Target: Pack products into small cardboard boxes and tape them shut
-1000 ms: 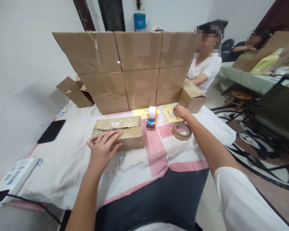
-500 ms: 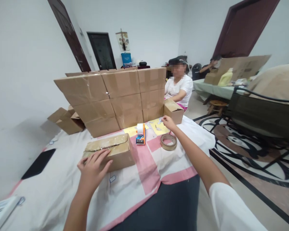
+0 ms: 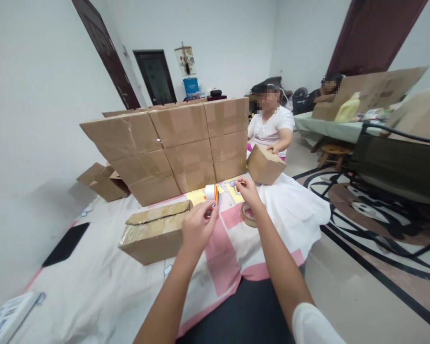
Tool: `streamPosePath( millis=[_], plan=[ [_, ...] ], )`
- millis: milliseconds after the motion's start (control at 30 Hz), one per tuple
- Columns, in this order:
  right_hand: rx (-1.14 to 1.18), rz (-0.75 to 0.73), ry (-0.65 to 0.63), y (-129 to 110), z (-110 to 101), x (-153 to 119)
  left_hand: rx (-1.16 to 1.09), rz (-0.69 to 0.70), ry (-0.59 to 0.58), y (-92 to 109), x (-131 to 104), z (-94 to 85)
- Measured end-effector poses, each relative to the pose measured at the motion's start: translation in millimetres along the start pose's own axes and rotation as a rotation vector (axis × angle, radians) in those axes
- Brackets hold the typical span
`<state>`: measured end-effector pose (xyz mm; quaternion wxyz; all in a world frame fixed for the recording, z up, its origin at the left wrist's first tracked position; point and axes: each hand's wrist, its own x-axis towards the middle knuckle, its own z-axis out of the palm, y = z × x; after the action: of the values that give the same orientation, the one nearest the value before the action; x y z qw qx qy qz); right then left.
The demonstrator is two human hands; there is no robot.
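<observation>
With grip of left hand (image 3: 200,220) curling beside right end of carton (image 3: 153,238), cannot tell whether grasping; with right hand (image 3: 249,192) pinching farther right, equally unsure. Seeing carton lying left of both, nearer left hand, stretching lengthwise towards it.

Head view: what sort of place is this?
Probably a room in a home, serving as a workspace: a panda-patterned rug lies on the floor, a picture hangs on the wall, and stacked cardboard boxes stand near a tape roll.
</observation>
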<state>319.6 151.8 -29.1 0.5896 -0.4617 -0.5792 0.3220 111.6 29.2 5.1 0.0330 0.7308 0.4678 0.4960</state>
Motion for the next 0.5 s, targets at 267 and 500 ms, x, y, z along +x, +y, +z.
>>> streamPosePath(
  millis=[267,500],
  plan=[
    [0.076,-0.065,-0.001,-22,-5,-16,-0.416,-0.314,-0.056,0,53,96.5],
    [0.154,-0.047,0.001,-8,-15,-15,-0.413,-0.326,-0.080,-5,47,123.6]
  ],
)
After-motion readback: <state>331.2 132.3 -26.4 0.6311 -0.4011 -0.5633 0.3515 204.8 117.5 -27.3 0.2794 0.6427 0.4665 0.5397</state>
